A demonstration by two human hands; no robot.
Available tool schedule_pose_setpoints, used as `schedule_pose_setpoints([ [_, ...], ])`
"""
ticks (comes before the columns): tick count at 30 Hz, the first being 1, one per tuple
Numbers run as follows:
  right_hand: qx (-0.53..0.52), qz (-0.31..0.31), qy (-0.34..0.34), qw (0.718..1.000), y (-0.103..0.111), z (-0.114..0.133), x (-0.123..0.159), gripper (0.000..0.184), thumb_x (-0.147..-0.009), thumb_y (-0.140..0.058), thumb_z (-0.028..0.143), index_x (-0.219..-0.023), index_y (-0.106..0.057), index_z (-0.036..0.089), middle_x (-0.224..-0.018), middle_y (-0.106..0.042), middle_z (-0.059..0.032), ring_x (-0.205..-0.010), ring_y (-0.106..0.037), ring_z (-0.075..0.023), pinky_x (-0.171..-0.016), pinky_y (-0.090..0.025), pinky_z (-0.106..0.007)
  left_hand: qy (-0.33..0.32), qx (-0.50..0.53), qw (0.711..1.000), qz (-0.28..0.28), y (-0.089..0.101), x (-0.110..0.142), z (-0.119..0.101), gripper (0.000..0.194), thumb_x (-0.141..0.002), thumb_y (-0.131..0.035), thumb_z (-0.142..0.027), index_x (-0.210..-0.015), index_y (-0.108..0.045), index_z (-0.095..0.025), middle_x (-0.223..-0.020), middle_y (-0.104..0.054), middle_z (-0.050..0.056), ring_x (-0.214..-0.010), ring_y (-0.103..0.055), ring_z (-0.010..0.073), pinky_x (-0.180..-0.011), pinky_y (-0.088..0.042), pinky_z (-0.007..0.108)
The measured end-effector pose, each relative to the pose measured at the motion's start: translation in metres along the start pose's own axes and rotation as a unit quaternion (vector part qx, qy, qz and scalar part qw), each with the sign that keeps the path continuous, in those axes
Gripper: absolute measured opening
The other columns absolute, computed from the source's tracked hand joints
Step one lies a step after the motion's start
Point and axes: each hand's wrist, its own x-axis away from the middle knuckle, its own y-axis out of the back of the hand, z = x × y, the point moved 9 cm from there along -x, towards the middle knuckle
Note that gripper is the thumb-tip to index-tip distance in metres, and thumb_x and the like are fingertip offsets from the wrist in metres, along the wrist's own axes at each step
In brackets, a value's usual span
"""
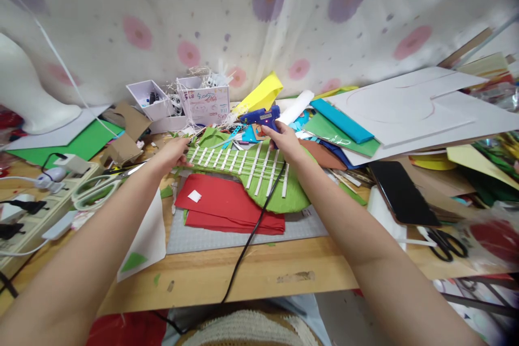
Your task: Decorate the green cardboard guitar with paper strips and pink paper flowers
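Holding a blue glue gun (259,117) in the closed right grip (286,142), at the far side of the green guitar-shaped piece (247,171), over the counter (194,281). Touching that piece's narrow end with the left grip (177,152); unable to say whether closed on it. Seeing red sheets (227,200) on the piece's near side, a black phone (401,189) to its right.

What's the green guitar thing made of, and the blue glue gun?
The green guitar shape looks wrapped in crinkly paper or cloth, with a dull finish; its creases hint at that, but I can't tell which. The blue glue gun seems to be hard, smooth plastic, judging by its evenly colored, molded body.
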Motion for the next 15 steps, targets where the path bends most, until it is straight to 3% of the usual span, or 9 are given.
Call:
schedule_pose_setpoints([
  [3, 0.002, -0.006, 0.003, 1.000, 0.006, 0.003, 0.002, 0.039, -0.073, -0.072, 0.049, -0.090, -0.057, 0.017, -0.078, -0.067, -0.0001, -0.040, -0.043, -0.0027, -0.037, -0.037, -0.019, -0.006, 0.009, 1.000, -0.006, -0.003, 0.006, -0.006, 0.022, -0.092, -0.050, -0.026, -0.110, -0.056, -0.014, -0.095, -0.062, 0.006, -0.040, -0.033, 0.0032, -0.046, -0.053, 0.025],
  [10, 0.011, -0.005, 0.010, 1.000, 0.015, 0.005, 0.004, 0.042, -0.072, -0.072, 0.053, -0.087, -0.057, 0.017, -0.081, -0.065, -0.0005, -0.042, -0.043, -0.0030, -0.038, -0.037, -0.019, 0.023, 0.018, 0.999, -0.029, -0.004, 0.009, -0.006, 0.033, -0.090, -0.054, -0.027, -0.121, -0.055, -0.014, -0.114, -0.063, 0.013, -0.040, -0.030, 0.0028, -0.047, -0.053, 0.028],
  [15, 0.013, -0.017, -0.001, 1.000, 0.023, 0.004, 0.005, 0.041, -0.072, -0.073, 0.051, -0.087, -0.056, 0.018, -0.076, -0.062, 0.0014, -0.043, -0.044, -0.0037, -0.039, -0.038, -0.019, 0.007, 0.020, 1.000, -0.015, -0.002, 0.015, -0.002, 0.037, -0.092, -0.052, -0.027, -0.128, -0.052, -0.018, -0.101, -0.065, 0.008, -0.038, -0.033, 0.0047, -0.048, -0.053, 0.029],
])
